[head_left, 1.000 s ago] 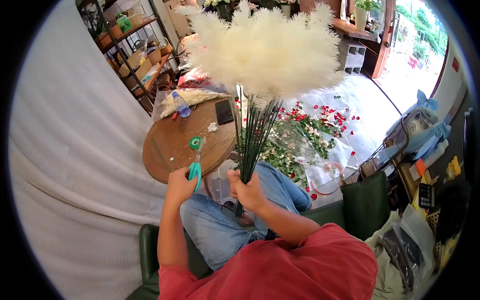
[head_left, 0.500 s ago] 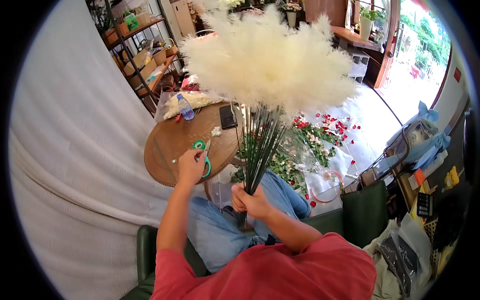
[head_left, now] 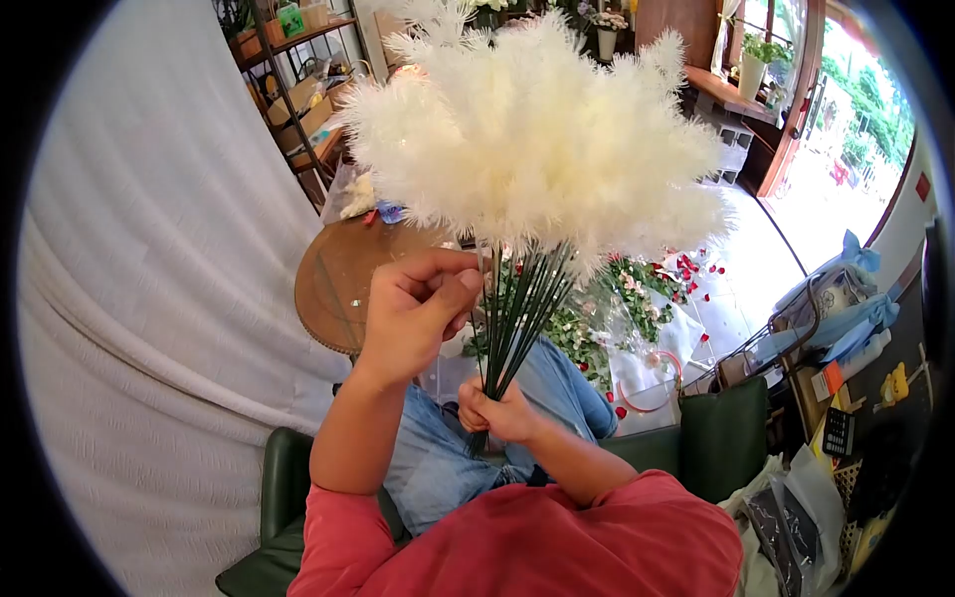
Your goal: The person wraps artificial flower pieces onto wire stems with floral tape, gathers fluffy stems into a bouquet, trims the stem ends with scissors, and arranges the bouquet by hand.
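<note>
A big bouquet of fluffy cream-white plumes (head_left: 547,149) stands upright in front of me, its dark green stems (head_left: 517,318) gathered together below. My right hand (head_left: 500,408) is wrapped round the lower stems, over my lap. Up at the left side of the stems, just under the plumes, my left hand (head_left: 423,308) is closed in a pinch. Its fingertips meet the outermost stem; anything small between them is too hard to make out. Behind the left hand, the scissors and green tape on the table are hidden.
A round wooden table (head_left: 323,284) stands at the left, with a plastic bag (head_left: 350,194) at its back. Cut roses and leaves (head_left: 587,333) litter the floor ahead. A green cushion (head_left: 724,428) and a calculator (head_left: 839,431) are on my right, a white curtain (head_left: 149,298) on my left.
My left hand has risen from beside the scissors and tape on the table to the upper stems. The right hand keeps its grip on the bouquet. The view has shifted slightly.
</note>
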Motion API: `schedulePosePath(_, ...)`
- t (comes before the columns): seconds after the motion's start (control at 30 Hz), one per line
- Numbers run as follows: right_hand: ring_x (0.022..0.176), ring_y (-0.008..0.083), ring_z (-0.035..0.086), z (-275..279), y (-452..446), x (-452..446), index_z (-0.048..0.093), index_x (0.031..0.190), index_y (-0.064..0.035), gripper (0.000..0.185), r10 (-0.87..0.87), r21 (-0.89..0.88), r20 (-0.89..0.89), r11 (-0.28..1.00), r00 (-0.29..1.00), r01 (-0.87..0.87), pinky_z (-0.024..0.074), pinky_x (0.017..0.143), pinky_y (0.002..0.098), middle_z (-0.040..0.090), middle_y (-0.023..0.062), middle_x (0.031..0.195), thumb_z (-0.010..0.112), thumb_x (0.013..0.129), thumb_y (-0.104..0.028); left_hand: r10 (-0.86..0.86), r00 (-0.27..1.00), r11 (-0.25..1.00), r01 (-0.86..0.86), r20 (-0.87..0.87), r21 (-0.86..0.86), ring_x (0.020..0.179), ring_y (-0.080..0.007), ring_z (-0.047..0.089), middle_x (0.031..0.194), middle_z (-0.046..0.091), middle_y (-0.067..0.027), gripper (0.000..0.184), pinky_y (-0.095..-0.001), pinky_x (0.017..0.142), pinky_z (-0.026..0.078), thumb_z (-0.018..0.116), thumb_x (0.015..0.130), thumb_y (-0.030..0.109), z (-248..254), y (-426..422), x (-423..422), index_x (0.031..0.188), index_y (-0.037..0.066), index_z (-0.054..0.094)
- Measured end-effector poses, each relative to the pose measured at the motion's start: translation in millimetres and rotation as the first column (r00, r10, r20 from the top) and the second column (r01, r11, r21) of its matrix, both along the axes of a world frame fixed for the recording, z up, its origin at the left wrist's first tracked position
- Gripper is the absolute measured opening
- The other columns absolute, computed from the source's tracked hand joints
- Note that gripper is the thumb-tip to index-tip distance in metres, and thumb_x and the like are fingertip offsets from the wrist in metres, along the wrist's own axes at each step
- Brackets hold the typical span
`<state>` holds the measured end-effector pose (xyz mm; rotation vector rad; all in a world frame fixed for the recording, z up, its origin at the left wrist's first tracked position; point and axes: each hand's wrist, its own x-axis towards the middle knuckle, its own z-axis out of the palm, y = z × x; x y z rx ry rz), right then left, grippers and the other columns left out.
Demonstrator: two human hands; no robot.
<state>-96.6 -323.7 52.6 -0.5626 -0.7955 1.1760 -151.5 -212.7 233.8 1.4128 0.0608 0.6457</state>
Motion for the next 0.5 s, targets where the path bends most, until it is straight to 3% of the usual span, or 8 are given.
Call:
schedulePosePath(0.17,0.047,0.0074,0.028,4,0,-5,0.037,0.07,-0.0102,0.037,-0.031,-0.05,-0.008,0.998,0.999,0.03,0.0248,0.044,0.0257,0.032,-0.0034,0.056,0.05,0.103,-0.021,0.087,0.996,0.994,-0.088,0.028,0.061,0.053,-0.0028,0.049,0.065,0.059,0.0035,0.013,-0.0191,0.046,0.035,0.07,0.088,0.008,-2,-8,-4,0.096,-0.003,0.067)
schedulePosePath(0.23,0.047,0.0072,0.029,4,1,-7,0.039,0.071,-0.0096,0.036,-0.091,-0.053,0.034,0.994,0.995,0.093,0.0255,0.044,0.0256,0.034,-0.0033,0.056,0.051,0.103,-0.022,0.326,0.942,0.902,-0.336,0.084,0.27,0.055,-0.0029,0.052,0.062,0.058,0.0026,0.012,-0.0207,0.047,0.038,0.07,0.086,0.006,-1,-15,-4,0.092,-0.003,0.066)
schedulePosePath(0.27,0.047,0.0071,0.031,4,2,-8,0.041,0.072,-0.009,0.035,-0.156,-0.052,0.075,0.986,0.985,0.16,0.0262,0.044,0.0255,0.035,-0.0032,0.056,0.052,0.102,-0.022,0.328,0.941,0.901,-0.338,0.084,0.27,0.055,-0.0029,0.052,0.062,0.058,0.0026,0.012,-0.0207,0.047,0.038,0.07,0.086,0.006,-2,-15,-3,0.092,-0.003,0.066)
schedulePosePath(0.33,0.047,0.007,0.031,1,4,-9,0.043,0.072,-0.0084,0.035,-0.159,-0.071,0.069,0.984,0.985,0.164,0.0268,0.044,0.0254,0.036,-0.0031,0.056,0.052,0.102,-0.023,0.453,0.848,0.637,-0.523,0.273,0.566,0.051,-0.0097,0.056,0.059,0.059,-0.0043,0.008,-0.0255,0.045,0.042,0.067,0.086,0.004,-4,-14,-2,0.087,-0.003,0.063)
schedulePosePath(0.37,0.047,0.007,0.032,-1,5,-9,0.045,0.073,-0.0078,0.034,-0.165,-0.089,0.063,0.981,0.984,0.17,0.0274,0.044,0.0254,0.037,-0.0029,0.057,0.053,0.102,-0.024,0.454,0.848,0.637,-0.523,0.273,0.566,0.051,-0.0097,0.056,0.059,0.059,-0.0043,0.008,-0.0255,0.045,0.042,0.067,0.086,0.004,-5,-12,-1,0.087,-0.003,0.063)
schedulePosePath(0.43,0.047,0.0067,0.032,-4,7,-10,0.045,0.073,-0.0076,0.035,-0.175,-0.103,0.069,0.978,0.982,0.181,0.0274,0.044,0.0255,0.037,-0.003,0.056,0.054,0.102,-0.025,0.457,0.781,0.354,-0.599,0.427,0.718,0.047,-0.0219,0.059,0.058,0.058,-0.0117,0.005,-0.0324,0.043,0.045,0.065,0.085,0.002,-5,-9,1,0.083,-0.001,0.06)
schedulePosePath(0.5,0.047,0.0064,0.032,-5,8,-10,0.045,0.072,-0.0075,0.036,-0.185,-0.116,0.074,0.974,0.98,0.193,0.0273,0.044,0.0256,0.037,-0.0032,0.056,0.054,0.101,-0.027,0.464,0.759,0.283,-0.616,0.457,0.735,0.048,-0.0266,0.059,0.058,0.058,-0.0129,0.005,-0.0347,0.044,0.045,0.064,0.084,0.002,-7,-8,3,0.083,0.0,0.06)
